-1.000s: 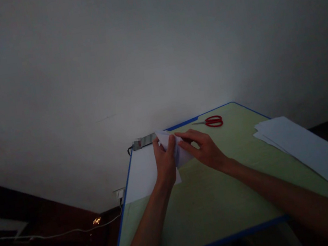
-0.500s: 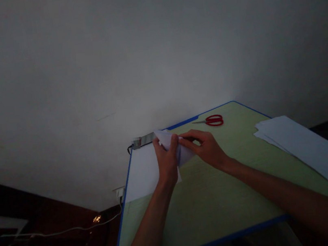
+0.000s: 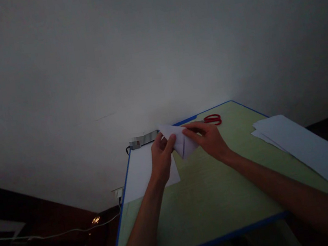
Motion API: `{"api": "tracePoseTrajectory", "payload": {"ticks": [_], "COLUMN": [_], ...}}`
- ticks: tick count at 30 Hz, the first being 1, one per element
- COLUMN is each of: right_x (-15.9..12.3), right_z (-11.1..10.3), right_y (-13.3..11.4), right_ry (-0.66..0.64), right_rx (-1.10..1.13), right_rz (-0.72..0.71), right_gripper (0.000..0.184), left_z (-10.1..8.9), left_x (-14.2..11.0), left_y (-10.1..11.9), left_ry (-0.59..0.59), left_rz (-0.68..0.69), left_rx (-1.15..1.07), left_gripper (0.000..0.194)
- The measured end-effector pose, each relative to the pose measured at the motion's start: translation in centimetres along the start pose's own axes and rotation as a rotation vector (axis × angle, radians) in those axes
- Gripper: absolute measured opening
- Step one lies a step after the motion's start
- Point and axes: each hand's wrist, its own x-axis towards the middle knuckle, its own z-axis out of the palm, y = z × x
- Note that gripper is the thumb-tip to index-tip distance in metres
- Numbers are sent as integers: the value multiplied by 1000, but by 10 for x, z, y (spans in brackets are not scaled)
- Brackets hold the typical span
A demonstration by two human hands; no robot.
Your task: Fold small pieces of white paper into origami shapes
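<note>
A folded piece of white paper (image 3: 182,143) is held up between both hands, over the far part of the table; its lower end comes to a point. My left hand (image 3: 162,152) grips its left side, thumb in front and fingers partly hidden behind. On the right side, my right hand (image 3: 207,137) pinches the paper near its upper edge. A flat white sheet (image 3: 140,171) lies under and beside my left hand. Just behind my right hand are red-handled scissors (image 3: 213,119), their blades mostly covered by that hand.
The pale green table (image 3: 224,196) has a blue rim and stands against a grey wall (image 3: 153,50). Several white sheets (image 3: 306,147) overlap at the right, reaching past the edge. A phone-like dark device (image 3: 149,137) lies at the back left. White cables (image 3: 75,230) run at the lower left.
The folded paper has been turned and opened out, so more of its face and its pointed lower end show. My right hand has shifted slightly right, now covering the scissor blades.
</note>
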Motion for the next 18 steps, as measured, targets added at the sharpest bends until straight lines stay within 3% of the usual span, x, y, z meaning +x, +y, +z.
{"api": "tracePoseTrajectory", "payload": {"ticks": [18], "right_x": [1], "right_z": [0], "right_y": [0], "right_ry": [-1], "right_rx": [-15], "right_rz": [-10], "right_gripper": [17], "left_z": [2], "left_x": [-1], "left_y": [-1], "left_ry": [26], "left_rz": [21], "left_rx": [11], "left_gripper": [51]}}
